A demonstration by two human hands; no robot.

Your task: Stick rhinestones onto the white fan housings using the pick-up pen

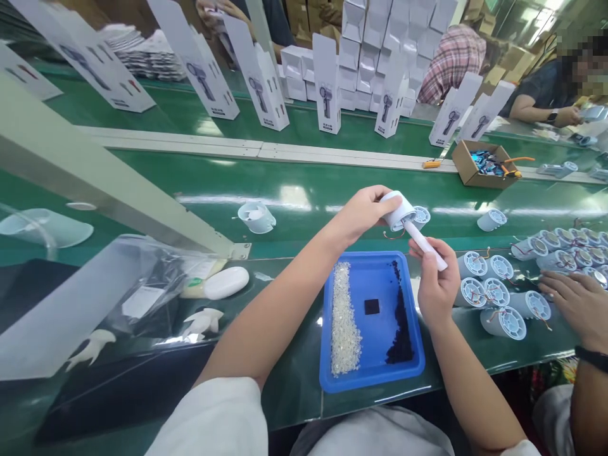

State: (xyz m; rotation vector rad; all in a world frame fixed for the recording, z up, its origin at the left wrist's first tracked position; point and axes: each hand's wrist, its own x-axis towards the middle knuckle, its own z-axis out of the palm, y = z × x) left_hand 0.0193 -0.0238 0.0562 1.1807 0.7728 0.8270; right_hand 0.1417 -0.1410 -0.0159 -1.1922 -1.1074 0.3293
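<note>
Head view, green table (199, 180), listed left to right. Far left: one translucent plastic tub (71, 234), partly behind a pale metal post (128, 171). Along the rear: a row of white printed cardboard boxes (325, 104), upright, tall flaps raised. Near left: one clear plastic bag (142, 301), crumpled; beside it, one smooth white oval piece (227, 283). Further right: one pale-blue plastic cup-shaped part (257, 218), standing alone.

Centre: left hand (368, 212), fingers closed around one pale-blue plastic cylinder (396, 206), raised above the far edge of the tray, open end tilted towards the right hand. Below: one blue rectangular plastic tray (375, 345), containing small clear pieces (345, 323) at left, one flat black square (372, 306) at middle, small black pieces (401, 332) at right.

Right hand (437, 272): fingers pinched on one slim white plastic rod (422, 244), slanted, its upper end at the cylinder's open end; depth of entry cannot be told.

Right: one brown cardboard box (467, 166) of shiny blue pieces (485, 162); pale-blue wired cylinders (496, 323), grouped; a co-worker's hand (574, 297) beside them.
</note>
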